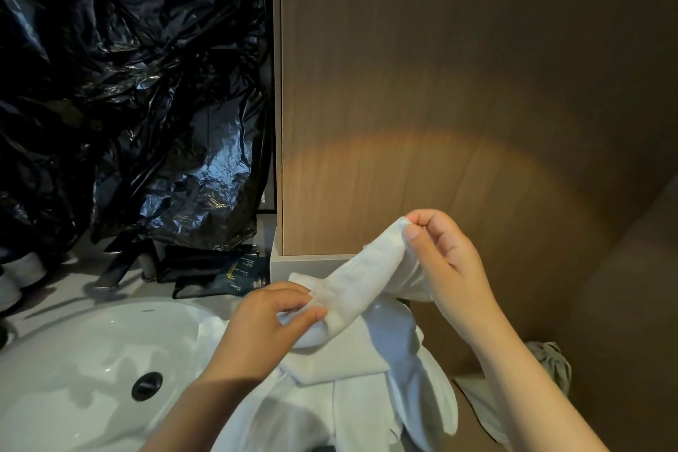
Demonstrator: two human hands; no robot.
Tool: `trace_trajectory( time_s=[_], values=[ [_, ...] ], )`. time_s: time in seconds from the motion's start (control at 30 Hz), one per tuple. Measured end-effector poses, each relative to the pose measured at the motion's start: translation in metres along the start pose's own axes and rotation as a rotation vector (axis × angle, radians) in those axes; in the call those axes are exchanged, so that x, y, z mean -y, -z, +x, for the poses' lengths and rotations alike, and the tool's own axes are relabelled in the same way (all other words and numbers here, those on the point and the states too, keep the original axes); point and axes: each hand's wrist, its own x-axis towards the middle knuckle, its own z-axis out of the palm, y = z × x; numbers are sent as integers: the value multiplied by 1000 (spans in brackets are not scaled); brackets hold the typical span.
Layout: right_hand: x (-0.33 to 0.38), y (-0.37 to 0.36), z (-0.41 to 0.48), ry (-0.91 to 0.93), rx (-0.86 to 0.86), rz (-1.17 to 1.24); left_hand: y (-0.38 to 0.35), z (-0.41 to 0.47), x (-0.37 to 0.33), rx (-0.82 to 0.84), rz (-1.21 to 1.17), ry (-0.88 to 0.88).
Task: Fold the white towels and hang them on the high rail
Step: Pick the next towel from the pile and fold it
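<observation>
The right hand (445, 260) is pinching one end of a white towel (361, 281) between thumb and curled fingers, holding it raised in front of the wood panel (440, 84). The left hand (271, 323) is gripping the other end lower down, with the thumb lying over the cloth and the fingers curling beneath it. The towel is stretching between them as a narrow band. Its long axis is slanting from low on the left to high on the right, so the right hand is carrying the upper end.

Directly below the hands, a pile of towels (352, 400) is lying bunched and draping over the rim of the sink (73, 360). A dark packet (238, 275) is sitting on the desk (146, 292) behind the left hand, under a black plastic sheet (128, 103).

The high rail is not showing anywhere. The fold is probably coming first, by bringing the two ends together along that slant.
</observation>
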Motion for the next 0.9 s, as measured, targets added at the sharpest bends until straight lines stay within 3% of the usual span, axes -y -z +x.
trace_trajectory(
  time_s=[0.3, 0.6, 0.9],
  values=[
    [3, 11, 26, 64, -91, -108, 4, 1, 22, -14, 151, 5],
    [12, 23, 48, 125, -146, -162, 7, 1, 45, 116, 288, 64],
    [19, 43, 73, 151, -260, -274, 43, 33, 42, -136, 295, 53]
  ],
)
